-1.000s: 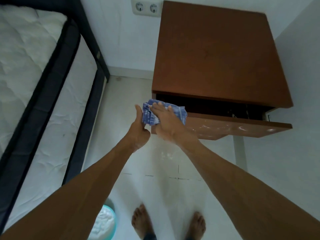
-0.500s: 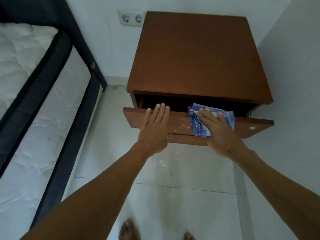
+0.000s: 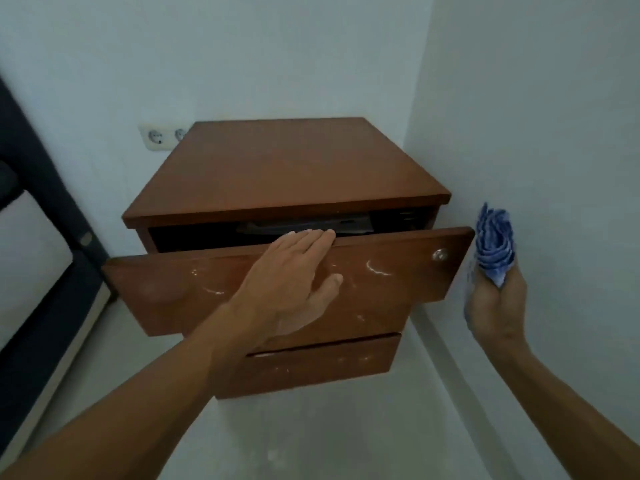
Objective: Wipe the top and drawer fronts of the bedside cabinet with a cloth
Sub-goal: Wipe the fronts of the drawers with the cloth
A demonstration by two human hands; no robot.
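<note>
The brown wooden bedside cabinet (image 3: 291,168) stands in a corner between two white walls. Its top drawer (image 3: 398,271) is pulled partly out; the front carries white smears and a round metal lock at the right. My left hand (image 3: 291,285) lies flat on that drawer front, fingers apart, fingertips over its upper edge. My right hand (image 3: 495,306) is off to the right of the cabinet, away from the wood, gripping a bunched blue checked cloth (image 3: 495,247). A lower drawer front (image 3: 329,365) below is closed and also smeared.
A dark bed frame with a white mattress (image 3: 31,258) runs along the left. A double wall socket (image 3: 159,138) sits behind the cabinet's left corner. Dark items lie inside the open drawer (image 3: 311,225). Pale tiled floor (image 3: 329,438) stretches in front.
My right hand has lifted the cloth off the drawer front and moved right, beside the cabinet. My left hand has shifted right to the middle of the drawer front. The view has dropped lower.
</note>
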